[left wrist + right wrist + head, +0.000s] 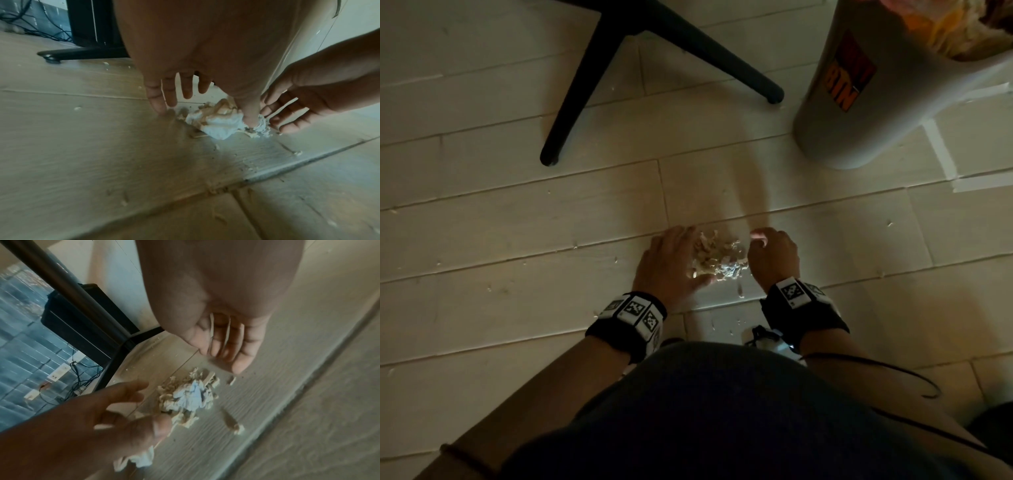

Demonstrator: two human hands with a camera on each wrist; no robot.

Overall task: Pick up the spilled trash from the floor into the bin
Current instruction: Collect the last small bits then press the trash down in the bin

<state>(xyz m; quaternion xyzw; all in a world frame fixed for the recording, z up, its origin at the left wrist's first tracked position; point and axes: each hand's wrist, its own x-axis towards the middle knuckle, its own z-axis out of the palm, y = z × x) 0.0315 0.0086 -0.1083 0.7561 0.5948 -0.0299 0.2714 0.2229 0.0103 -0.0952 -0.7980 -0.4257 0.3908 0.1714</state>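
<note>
A small heap of spilled trash (717, 255), crumpled white paper and pale shavings, lies on the light plank floor between my two hands. My left hand (671, 263) is on its left with fingers (186, 87) spread and straight, tips on the floor, and the thumb presses onto the paper (216, 121). On the heap's right side my right hand (774, 257) is loosely cupped, its fingers (287, 110) relaxed and holding nothing. The grey bin (859, 113) with an orange label stands at the far right, with trash showing in its top.
Two black furniture legs (578, 96) splay across the floor beyond the heap. White tape (941, 154) marks the floor by the bin. Small scraps (739, 291) lie scattered near my wrists, one larger chip (236, 428) beside the heap. A black box (78, 318) and cables sit further off.
</note>
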